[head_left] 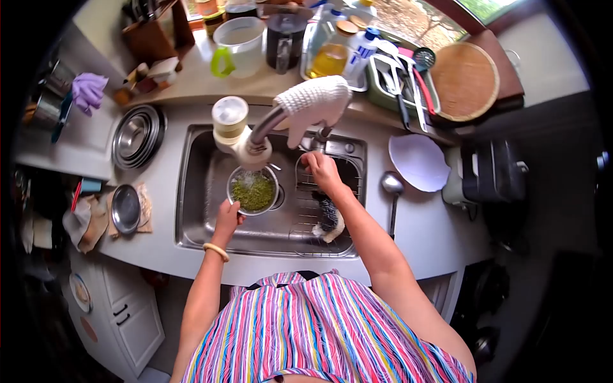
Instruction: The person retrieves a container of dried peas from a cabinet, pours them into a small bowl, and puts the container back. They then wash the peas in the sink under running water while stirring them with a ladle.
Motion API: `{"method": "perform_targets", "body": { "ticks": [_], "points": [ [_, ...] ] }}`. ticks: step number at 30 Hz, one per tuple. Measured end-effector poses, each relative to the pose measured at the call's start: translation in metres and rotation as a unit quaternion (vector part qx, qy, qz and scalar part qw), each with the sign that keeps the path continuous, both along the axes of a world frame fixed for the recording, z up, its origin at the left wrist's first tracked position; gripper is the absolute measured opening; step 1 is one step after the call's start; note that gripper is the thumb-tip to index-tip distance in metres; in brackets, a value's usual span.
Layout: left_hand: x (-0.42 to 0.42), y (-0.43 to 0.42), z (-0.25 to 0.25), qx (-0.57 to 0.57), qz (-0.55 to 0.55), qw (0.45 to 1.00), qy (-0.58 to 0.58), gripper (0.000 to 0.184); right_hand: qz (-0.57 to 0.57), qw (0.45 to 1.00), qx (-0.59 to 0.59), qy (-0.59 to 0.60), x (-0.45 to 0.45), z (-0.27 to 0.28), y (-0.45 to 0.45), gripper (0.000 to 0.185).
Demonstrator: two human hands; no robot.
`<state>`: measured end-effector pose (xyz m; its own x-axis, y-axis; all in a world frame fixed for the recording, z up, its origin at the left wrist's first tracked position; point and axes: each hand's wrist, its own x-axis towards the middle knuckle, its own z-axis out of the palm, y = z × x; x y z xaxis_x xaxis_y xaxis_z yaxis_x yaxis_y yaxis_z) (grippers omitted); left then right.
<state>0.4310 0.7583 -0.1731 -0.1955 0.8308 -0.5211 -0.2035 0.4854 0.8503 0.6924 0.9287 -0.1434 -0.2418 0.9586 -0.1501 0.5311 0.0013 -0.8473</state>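
Note:
My left hand (228,217) grips the near rim of a round metal bowl (254,191) that holds green grains. The bowl is inside the steel sink (211,238), beneath a faucet (254,148) with a white filter attached; water appears to fall on the grains. A white knitted cover (313,100) hangs over the faucet's neck. My right hand (321,170) is closed near the faucet's base, above the wire rack; what its fingers hold, if anything, is hidden. A dark and cream cloth or brush (329,219) lies on the rack.
Stacked metal bowls (136,136) and a metal dish (126,208) stand left of the sink. To its right are a ladle (392,185), a pale purple bowl (419,162) and a dark appliance (498,171). Jugs, bottles, utensils and a round board (465,82) line the back ledge.

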Motion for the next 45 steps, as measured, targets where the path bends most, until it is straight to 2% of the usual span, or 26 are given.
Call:
{"method": "perform_targets", "body": {
  "ticks": [1,2,3,4,5,7,9,10,11,14,15,18,20,21,24,27,29,33,37,38,39,41,42,45],
  "points": [
    [0.0,-0.002,-0.002,0.004,-0.002,1.0,0.001,0.015,-0.031,0.999,0.039,-0.015,0.015,0.001,-0.016,0.032],
    [0.001,-0.006,-0.003,0.003,0.0,1.0,0.0,0.014,-0.086,0.985,0.152,-0.002,0.036,0.001,-0.035,0.023],
    [0.003,-0.009,-0.004,0.002,0.003,1.0,-0.001,0.014,-0.133,0.965,0.22,-0.048,0.063,0.003,-0.057,0.017],
    [0.003,-0.01,-0.005,0.003,0.009,1.0,-0.002,0.014,-0.165,0.952,0.241,-0.095,0.098,-0.006,-0.079,0.018],
    [0.002,-0.011,-0.008,0.006,0.014,1.0,0.004,0.013,-0.209,0.932,0.237,-0.179,0.131,-0.009,-0.106,0.023],
    [0.002,-0.02,-0.015,0.005,0.022,1.0,0.018,0.013,-0.284,0.878,0.184,-0.339,0.197,-0.035,-0.161,0.046],
    [0.003,-0.023,-0.013,0.013,0.026,1.0,-0.006,0.013,-0.309,0.853,0.09,-0.412,0.224,-0.037,-0.201,0.064],
    [0.006,-0.024,-0.01,0.017,0.03,0.999,-0.015,0.013,-0.285,0.859,0.112,-0.41,0.241,-0.054,-0.217,0.065],
    [0.006,-0.026,-0.005,0.022,0.039,0.999,-0.02,0.014,-0.278,0.88,0.071,-0.379,0.247,-0.058,-0.223,0.061],
    [0.002,-0.032,-0.009,0.007,0.076,0.997,-0.015,0.013,-0.229,0.921,0.102,-0.299,0.239,-0.06,-0.237,0.052],
    [-0.001,-0.032,-0.013,0.001,0.08,0.997,-0.011,0.013,-0.236,0.93,0.107,-0.262,0.227,-0.047,-0.24,0.051],
    [-0.008,-0.038,-0.023,0.019,0.087,0.996,-0.024,0.012,-0.127,0.967,0.142,-0.171,0.184,-0.013,-0.24,0.046],
    [-0.008,-0.04,-0.012,0.016,0.087,0.996,0.003,0.012,-0.037,0.975,0.193,-0.104,0.139,0.025,-0.231,0.044],
    [-0.008,-0.04,-0.009,0.014,0.087,0.996,0.017,0.012,0.012,0.982,0.165,-0.094,0.114,0.047,-0.222,0.045],
    [-0.012,-0.042,-0.013,0.02,0.094,0.995,0.021,0.015,0.15,0.967,0.157,-0.129,0.055,0.078,-0.195,0.042],
    [-0.015,-0.047,-0.025,0.043,0.102,0.993,0.045,0.018,0.245,0.936,0.17,-0.189,0.014,0.08,-0.175,0.038],
    [-0.018,-0.049,-0.027,0.057,0.094,0.993,0.054,0.019,0.28,0.917,0.155,-0.239,-0.006,0.083,-0.163,0.04],
    [-0.024,-0.05,-0.028,0.043,0.118,0.991,0.04,0.02,0.298,0.911,0.133,-0.253,-0.028,0.088,-0.154,0.037],
    [-0.028,-0.049,-0.039,0.047,0.137,0.988,0.047,0.02,0.299,0.934,0.12,-0.155,-0.026,0.061,-0.149,0.037],
    [-0.027,-0.049,-0.043,0.047,0.145,0.987,0.049,0.02,0.297,0.939,0.033,-0.172,-0.028,0.065,-0.147,0.035],
    [-0.027,-0.05,-0.045,0.041,0.149,0.987,0.045,0.02,0.273,0.948,-0.084,-0.139,-0.035,0.076,-0.147,0.034],
    [-0.028,-0.05,-0.049,0.029,0.154,0.987,0.036,0.02,0.209,0.924,-0.312,-0.07,-0.049,0.096,-0.147,0.033],
    [-0.028,-0.05,-0.051,0.037,0.158,0.986,0.029,0.021,0.197,0.904,-0.379,0.013,-0.045,0.086,-0.148,0.032],
    [-0.029,-0.055,-0.045,0.037,0.146,0.987,0.054,0.021,0.119,0.85,-0.497,0.131,-0.04,0.08,-0.155,0.028]
  ]
}}
